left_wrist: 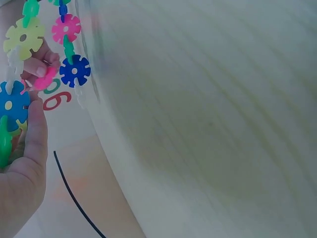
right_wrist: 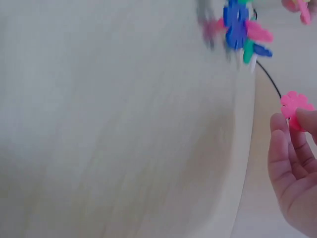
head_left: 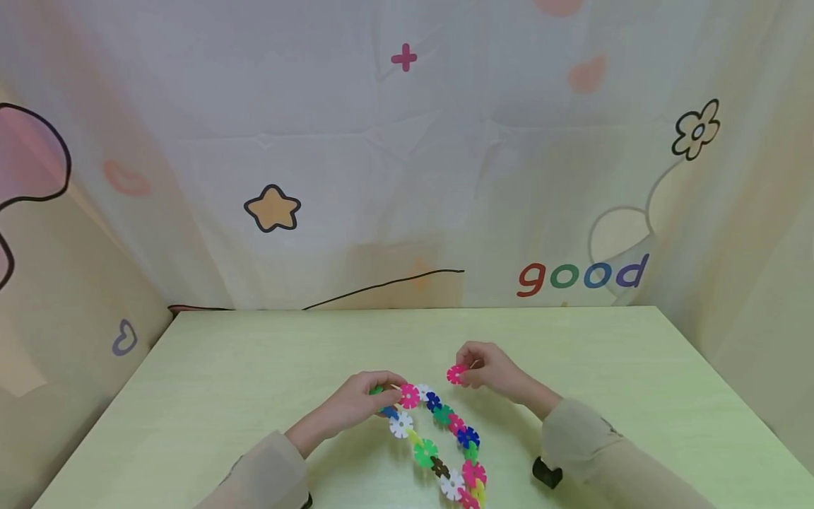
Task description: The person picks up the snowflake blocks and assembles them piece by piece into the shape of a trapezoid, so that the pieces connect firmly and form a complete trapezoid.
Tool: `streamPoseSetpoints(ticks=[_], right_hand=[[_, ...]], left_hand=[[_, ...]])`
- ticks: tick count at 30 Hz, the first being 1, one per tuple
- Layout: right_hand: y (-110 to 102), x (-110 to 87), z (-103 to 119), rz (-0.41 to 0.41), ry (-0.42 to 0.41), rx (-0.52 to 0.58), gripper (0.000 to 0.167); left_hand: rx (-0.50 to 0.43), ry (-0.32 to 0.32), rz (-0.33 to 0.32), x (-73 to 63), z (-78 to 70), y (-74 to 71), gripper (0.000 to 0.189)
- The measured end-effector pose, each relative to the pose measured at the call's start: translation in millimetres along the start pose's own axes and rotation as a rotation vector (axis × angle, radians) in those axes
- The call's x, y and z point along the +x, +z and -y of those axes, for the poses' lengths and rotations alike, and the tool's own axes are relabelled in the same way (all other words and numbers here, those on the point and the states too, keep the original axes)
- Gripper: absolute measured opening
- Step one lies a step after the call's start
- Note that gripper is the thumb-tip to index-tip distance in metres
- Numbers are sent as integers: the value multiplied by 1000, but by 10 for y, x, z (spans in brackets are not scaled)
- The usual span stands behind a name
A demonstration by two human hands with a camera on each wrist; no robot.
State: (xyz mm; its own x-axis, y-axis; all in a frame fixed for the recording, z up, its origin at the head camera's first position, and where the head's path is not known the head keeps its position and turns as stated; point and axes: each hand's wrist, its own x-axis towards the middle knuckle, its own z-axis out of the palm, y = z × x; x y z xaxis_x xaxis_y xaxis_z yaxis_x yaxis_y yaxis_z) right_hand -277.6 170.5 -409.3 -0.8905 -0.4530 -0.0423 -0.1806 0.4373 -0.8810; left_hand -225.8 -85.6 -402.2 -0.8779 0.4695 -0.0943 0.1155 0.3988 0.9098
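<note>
A chain of interlocked plastic snowflake discs [head_left: 426, 452] in pink, white, blue, green, yellow and brown hangs in a long loop above the table. My left hand [head_left: 362, 399] pinches its upper end, close to a pink disc [head_left: 410, 396]. In the left wrist view, a blue disc [left_wrist: 13, 105] and a green one [left_wrist: 5, 141] lie against the fingers of that hand. To the right and a little higher, my right hand [head_left: 490, 369] pinches a loose pink snowflake disc [right_wrist: 295, 105] between thumb and fingers, apart from the chain.
A pale wooden table [head_left: 254, 360] lies beneath both hands. Behind it hangs a printed curtain [head_left: 381, 177] with a star, a flower and the word "good". A black strap piece [head_left: 547, 472] shows under the right sleeve [head_left: 585, 431].
</note>
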Motion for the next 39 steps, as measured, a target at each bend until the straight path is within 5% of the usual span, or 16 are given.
streamPoseSetpoints(ticks=[10,24,39], right_hand=[[200,-54,124,55,-91,71,11],[343,-114,199,80,-107,102,10],[439,-173,226,-33,-227,-86,5]], left_hand=[[-25,19,24,-5,10,-17,32],[-37,27,32,-11,5,-25,32],[-49,54,51,-24,-3,-14,33]])
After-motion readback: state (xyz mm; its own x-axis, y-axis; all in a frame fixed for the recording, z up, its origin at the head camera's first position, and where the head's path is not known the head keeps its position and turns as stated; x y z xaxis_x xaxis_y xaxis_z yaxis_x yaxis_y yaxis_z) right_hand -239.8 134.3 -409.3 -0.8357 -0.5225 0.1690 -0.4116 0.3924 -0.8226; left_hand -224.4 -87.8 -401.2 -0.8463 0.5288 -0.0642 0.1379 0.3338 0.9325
